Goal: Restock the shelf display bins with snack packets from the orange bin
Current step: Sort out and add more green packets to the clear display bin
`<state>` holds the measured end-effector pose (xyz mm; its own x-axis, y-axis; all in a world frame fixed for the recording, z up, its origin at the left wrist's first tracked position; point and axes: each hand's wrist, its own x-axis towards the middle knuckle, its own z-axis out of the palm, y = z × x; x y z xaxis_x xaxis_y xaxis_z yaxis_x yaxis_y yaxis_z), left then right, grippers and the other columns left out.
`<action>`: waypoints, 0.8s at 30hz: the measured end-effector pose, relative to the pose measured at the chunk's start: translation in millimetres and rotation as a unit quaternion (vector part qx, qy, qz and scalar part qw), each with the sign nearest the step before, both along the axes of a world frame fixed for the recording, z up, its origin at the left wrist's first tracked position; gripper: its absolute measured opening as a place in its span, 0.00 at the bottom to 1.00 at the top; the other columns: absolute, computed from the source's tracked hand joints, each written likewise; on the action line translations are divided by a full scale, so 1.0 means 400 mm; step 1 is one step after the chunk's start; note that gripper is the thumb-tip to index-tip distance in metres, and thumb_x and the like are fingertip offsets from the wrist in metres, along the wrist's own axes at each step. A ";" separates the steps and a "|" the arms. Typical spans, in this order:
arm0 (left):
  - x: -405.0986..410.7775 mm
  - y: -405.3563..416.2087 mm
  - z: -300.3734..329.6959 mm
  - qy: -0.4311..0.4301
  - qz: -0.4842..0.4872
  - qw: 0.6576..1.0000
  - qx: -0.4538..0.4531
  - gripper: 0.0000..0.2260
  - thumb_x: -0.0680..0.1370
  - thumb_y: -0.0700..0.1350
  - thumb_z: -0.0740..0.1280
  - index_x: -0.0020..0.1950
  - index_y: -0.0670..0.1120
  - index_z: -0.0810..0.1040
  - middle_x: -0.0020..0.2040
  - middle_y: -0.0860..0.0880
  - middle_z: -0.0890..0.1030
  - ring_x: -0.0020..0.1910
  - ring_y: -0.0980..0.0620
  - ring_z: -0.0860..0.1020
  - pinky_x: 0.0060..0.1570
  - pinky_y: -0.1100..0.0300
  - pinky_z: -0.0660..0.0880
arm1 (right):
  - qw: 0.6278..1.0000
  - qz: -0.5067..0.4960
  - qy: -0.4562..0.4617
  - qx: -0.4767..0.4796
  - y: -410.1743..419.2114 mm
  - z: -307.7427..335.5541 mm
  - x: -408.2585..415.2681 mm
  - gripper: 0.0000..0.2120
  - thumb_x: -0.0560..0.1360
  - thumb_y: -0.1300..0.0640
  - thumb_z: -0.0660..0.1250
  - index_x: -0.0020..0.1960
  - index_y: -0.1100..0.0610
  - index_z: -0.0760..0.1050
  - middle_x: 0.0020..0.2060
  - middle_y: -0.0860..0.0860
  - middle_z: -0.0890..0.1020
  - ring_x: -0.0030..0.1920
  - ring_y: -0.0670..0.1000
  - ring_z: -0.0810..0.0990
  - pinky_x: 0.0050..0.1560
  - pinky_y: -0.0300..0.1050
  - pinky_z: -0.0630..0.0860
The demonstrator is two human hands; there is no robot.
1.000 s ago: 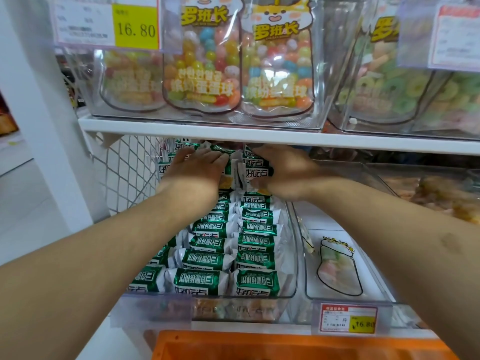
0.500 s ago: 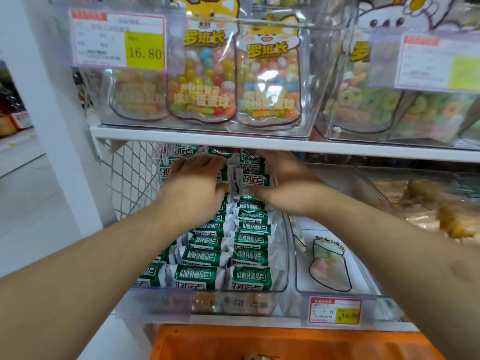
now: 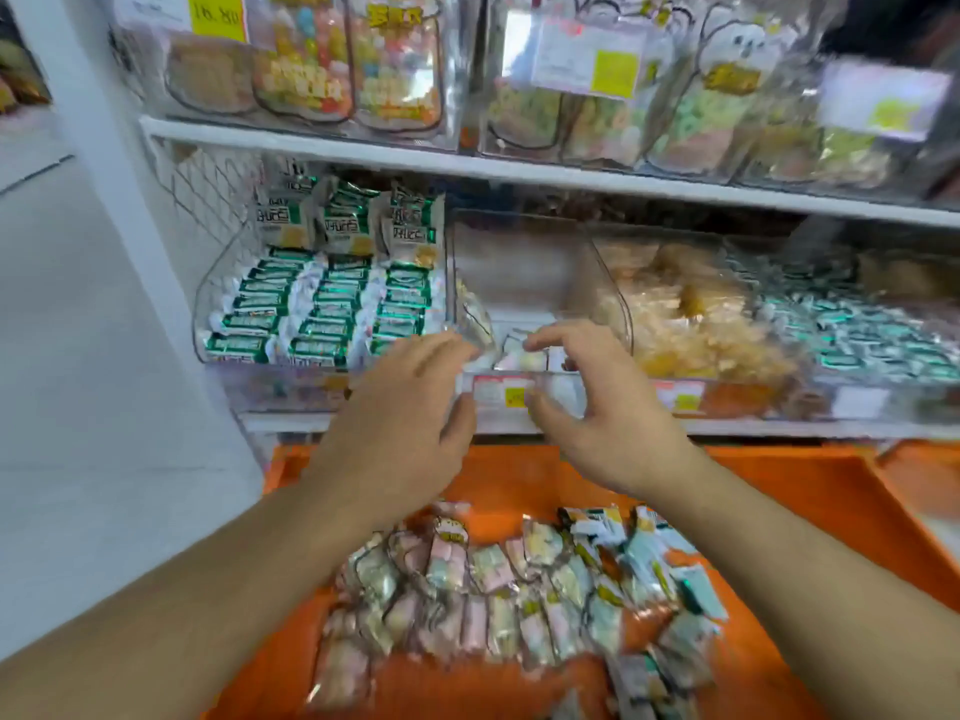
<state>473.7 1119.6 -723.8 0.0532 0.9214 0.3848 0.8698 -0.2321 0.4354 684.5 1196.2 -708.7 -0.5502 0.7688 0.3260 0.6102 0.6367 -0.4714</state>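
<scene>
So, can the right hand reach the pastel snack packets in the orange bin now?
Probably yes. The right hand hovers empty just above the orange plastic bin, and the pile of pastel snack packets lies uncovered below it; nothing stands between them.

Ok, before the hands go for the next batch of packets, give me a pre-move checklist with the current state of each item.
1. Left hand free: ok, fingers relaxed, nothing held.
2. Right hand free: ok, fingers loosely curled in front of the price tag, nothing visibly gripped.
3. Green packet bin filled: ok, rows reach the front.
4. Middle clear bin needs stock: ok, only a few packets lie at its front.
5. Supply in orange bin: ok, a pile of pastel packets lies below the hands.
6. Pile matches the middle bin's product: cannot tell, the image is blurred.
</scene>
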 end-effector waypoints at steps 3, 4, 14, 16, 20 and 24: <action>0.125 -0.078 -0.096 0.007 -0.049 0.996 -0.072 0.19 0.85 0.50 0.62 0.76 0.50 0.71 0.73 0.53 0.72 0.72 0.53 0.68 0.71 0.57 0.66 | 0.997 -0.041 -0.006 -0.058 -0.080 -0.085 0.147 0.13 0.77 0.54 0.70 0.62 0.52 0.75 0.58 0.45 0.77 0.57 0.43 0.73 0.57 0.31 0.68; 0.163 -0.097 -0.137 0.005 -0.062 0.993 -0.098 0.19 0.86 0.51 0.61 0.76 0.49 0.70 0.73 0.53 0.71 0.71 0.53 0.68 0.70 0.58 0.67 | 0.994 -0.068 -0.016 -0.087 -0.097 -0.123 0.196 0.12 0.77 0.54 0.71 0.59 0.50 0.75 0.56 0.46 0.78 0.55 0.46 0.75 0.55 0.35 0.70; 0.387 -0.110 -0.454 -0.036 -0.063 0.945 -0.319 0.23 0.87 0.51 0.59 0.82 0.52 0.62 0.81 0.53 0.65 0.77 0.51 0.65 0.75 0.53 0.66 | 0.890 -0.257 -0.198 -0.321 -0.051 -0.481 0.508 0.30 0.79 0.55 0.71 0.78 0.51 0.67 0.73 0.56 0.71 0.63 0.59 0.78 0.58 0.53 0.78; 0.401 -0.090 -0.494 -0.041 -0.054 0.938 -0.340 0.23 0.86 0.50 0.59 0.82 0.53 0.62 0.81 0.53 0.64 0.77 0.51 0.65 0.75 0.52 0.65 | 0.881 -0.259 -0.199 -0.342 -0.014 -0.533 0.511 0.34 0.78 0.53 0.73 0.81 0.48 0.63 0.77 0.56 0.66 0.69 0.61 0.74 0.64 0.52 0.76; 0.410 -0.052 -0.558 -0.043 -0.042 0.932 -0.357 0.23 0.86 0.49 0.59 0.82 0.55 0.62 0.82 0.55 0.63 0.79 0.51 0.63 0.78 0.53 0.60 | 0.875 -0.268 -0.194 -0.353 0.067 -0.641 0.499 0.45 0.74 0.40 0.76 0.84 0.44 0.57 0.82 0.56 0.55 0.79 0.63 0.64 0.74 0.55 0.70; 0.410 -0.032 -0.591 -0.062 -0.026 0.927 -0.368 0.23 0.86 0.49 0.61 0.81 0.56 0.63 0.80 0.55 0.67 0.76 0.53 0.66 0.74 0.54 0.65 | 0.851 -0.293 -0.249 -0.359 0.155 -0.698 0.501 0.55 0.68 0.35 0.79 0.84 0.40 0.50 0.84 0.58 0.46 0.84 0.64 0.46 0.81 0.59 0.54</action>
